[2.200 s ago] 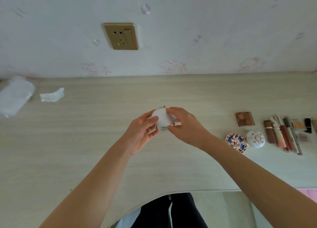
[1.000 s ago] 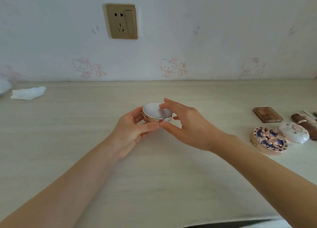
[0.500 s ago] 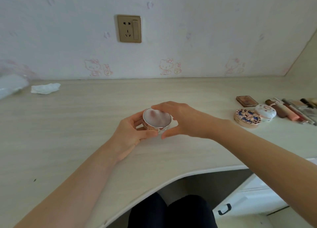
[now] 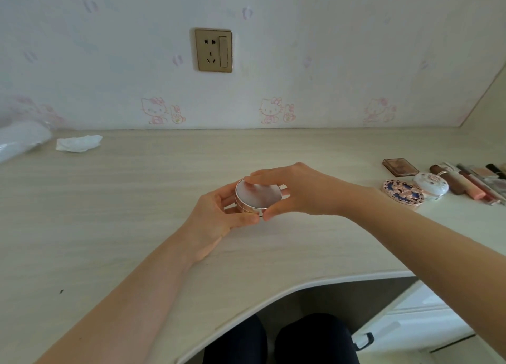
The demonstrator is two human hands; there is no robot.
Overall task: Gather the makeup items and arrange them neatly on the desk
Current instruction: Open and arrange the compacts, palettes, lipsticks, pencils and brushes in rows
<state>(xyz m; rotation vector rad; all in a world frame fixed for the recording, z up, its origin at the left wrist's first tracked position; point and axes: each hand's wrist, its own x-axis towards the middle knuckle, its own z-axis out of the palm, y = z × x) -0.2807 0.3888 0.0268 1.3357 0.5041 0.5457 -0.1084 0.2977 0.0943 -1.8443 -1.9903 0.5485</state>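
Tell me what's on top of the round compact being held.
Right hand fingertips rest on the round compact lid; left hand grips its side. Its inside and underside are hidden.

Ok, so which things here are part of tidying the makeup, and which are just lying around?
Part of the job:
round compact, held by the left hand and right hand
brown palette
blue patterned compact
white compact
row of lipsticks and tubes

Just lying about:
crumpled tissue
clear plastic wrap
wall socket

Glossy metallic compact (image 4: 257, 198), matt woodgrain desk (image 4: 137, 199)
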